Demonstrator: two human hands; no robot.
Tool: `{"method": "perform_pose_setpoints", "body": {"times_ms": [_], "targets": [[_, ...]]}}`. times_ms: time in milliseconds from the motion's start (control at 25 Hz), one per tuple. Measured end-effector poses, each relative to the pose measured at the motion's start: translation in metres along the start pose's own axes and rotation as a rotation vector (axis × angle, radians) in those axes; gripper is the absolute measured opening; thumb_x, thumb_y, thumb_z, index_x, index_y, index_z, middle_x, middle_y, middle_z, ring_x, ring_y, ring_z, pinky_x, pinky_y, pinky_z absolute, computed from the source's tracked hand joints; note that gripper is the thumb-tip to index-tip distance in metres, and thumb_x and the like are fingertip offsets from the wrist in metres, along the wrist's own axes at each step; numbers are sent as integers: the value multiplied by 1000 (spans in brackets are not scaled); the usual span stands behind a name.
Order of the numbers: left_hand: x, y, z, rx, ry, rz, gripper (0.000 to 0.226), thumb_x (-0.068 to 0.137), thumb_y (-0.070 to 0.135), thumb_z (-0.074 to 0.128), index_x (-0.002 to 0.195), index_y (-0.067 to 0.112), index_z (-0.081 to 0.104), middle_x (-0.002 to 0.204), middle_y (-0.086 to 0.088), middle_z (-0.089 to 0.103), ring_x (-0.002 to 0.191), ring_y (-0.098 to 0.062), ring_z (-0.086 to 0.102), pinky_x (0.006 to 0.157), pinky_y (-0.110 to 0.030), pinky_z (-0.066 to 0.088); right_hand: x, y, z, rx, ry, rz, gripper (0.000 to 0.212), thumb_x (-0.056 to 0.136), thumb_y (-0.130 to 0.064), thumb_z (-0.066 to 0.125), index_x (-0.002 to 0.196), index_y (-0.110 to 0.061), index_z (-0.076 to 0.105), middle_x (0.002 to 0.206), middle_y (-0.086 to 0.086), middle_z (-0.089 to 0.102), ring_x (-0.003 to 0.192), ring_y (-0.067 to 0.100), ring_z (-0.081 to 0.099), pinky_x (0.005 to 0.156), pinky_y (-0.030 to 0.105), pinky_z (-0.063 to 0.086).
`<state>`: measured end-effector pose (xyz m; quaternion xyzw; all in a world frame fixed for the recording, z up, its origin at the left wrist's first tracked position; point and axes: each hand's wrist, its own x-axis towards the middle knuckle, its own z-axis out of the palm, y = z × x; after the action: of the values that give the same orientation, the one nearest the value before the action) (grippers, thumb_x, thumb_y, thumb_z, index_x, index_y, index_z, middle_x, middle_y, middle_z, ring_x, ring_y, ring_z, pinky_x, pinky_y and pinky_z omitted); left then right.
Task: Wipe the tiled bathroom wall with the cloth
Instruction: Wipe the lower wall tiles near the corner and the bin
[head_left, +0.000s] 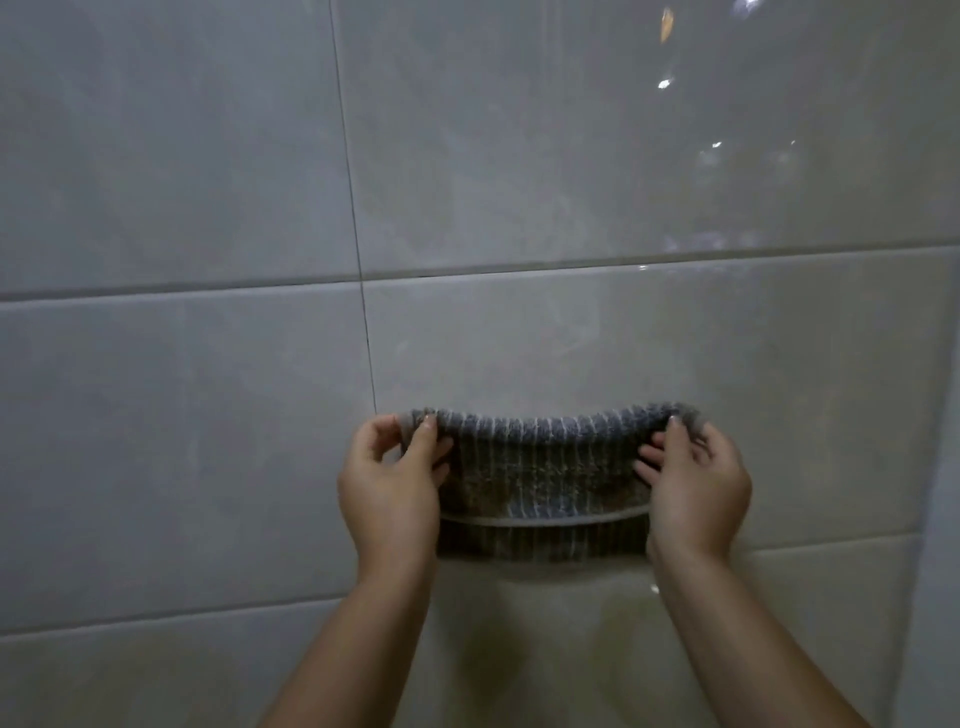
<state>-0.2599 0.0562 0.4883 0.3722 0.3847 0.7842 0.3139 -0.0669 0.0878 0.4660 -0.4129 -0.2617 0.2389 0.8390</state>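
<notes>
Cloth: a grey striped cloth, ribbed with thin pale lines running up and down, pretty grubby looking with brownish patches in the middle. It's folded over, so a pale hem edge runs across the lower part and another layer hangs below that.

Where it is: held up in front of the tiled wall, low in the view and a bit right of centre, stretched sideways between both hands. Can't tell if it's actually touching the tiles or just hovering close.

Left hand: the left hand has the cloth's left end, thumb and forefinger pinching the top corner, the other fingers curled in against the fabric's edge.

Right hand: the right hand does the same on the right end, pinching the upper corner, with the rest of the fingers bent and tucked against the side of the cloth.

Arms: both forearms are bare and come up from the bottom edge, angling inward toward the cloth.

Wall: big glossy grey tiles with a faint marbled look, dark grout lines, one vertical joint just left of the left hand. Shiny glints of reflected light in the upper right.

Right edge: a paler vertical strip, too blurry to say what it is.
</notes>
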Motion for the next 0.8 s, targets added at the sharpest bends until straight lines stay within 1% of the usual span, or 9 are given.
{"method": "perform_pose_setpoints", "body": {"times_ms": [80,160,240,280,400,480,560,680,800], "targets": [[-1,-6,0,12,64,153,14,93,12,65,87,20,57,96,0,67,86,-17,74,75,-33,58,-8,6,3,42,14,-146,21,98,-14,55,117,-20,48,102,1,64,89,13,66,73,24,57],[1,-13,1,181,115,327,19,91,13,67,98,25,54,97,9,63,89,-12,70,75,-23,56,-16,15,10,8,-12,-352,36,95,-10,58,128,-13,42,119,3,61,104,9,63,87,26,54],[1,-25,1,351,127,581,36,86,10,70,114,19,48,114,5,49,96,-7,61,82,-9,49,-22,36,19,-183,-51,-648,39,93,-14,58,128,-4,46,132,15,53,120,14,54,102,30,46],[3,-37,1,428,92,766,41,84,9,69,118,15,46,119,0,41,102,-9,53,89,-10,46,-25,48,22,-363,-77,-811,39,92,-19,57,127,-3,50,137,19,50,128,23,47,109,34,39],[15,-66,-1,852,-138,1215,33,87,10,66,117,16,56,127,-8,42,117,-30,43,103,-44,41,-21,59,28,-774,-46,-1012,48,88,-30,54,132,-14,54,145,20,44,129,39,39,110,49,29],[24,-70,1,1065,-189,1283,43,88,12,61,130,17,56,143,-8,41,124,-38,41,103,-56,39,-14,51,32,-839,-7,-1066,55,82,-31,56,134,-16,55,143,21,44,129,41,39,110,53,31],[28,-59,7,1032,-165,1273,49,87,13,58,135,17,48,148,-8,37,129,-40,42,107,-57,38,-9,42,37,-797,-7,-1109,61,77,-28,57,136,-12,53,141,22,44,132,43,37,112,55,29],[35,-36,15,870,-55,1275,31,86,14,66,111,15,49,123,-12,42,115,-37,50,95,-55,46,-3,34,49,-612,-1,-1104,49,86,-24,56,129,-4,46,137,22,48,132,42,38,110,58,31],[46,-24,22,1027,24,1295,11,91,24,66,100,18,63,111,-12,59,111,-38,54,88,-52,45,6,27,59,-565,50,-1074,34,96,-28,54,117,-3,47,132,23,50,128,43,42,106,57,35]]}}
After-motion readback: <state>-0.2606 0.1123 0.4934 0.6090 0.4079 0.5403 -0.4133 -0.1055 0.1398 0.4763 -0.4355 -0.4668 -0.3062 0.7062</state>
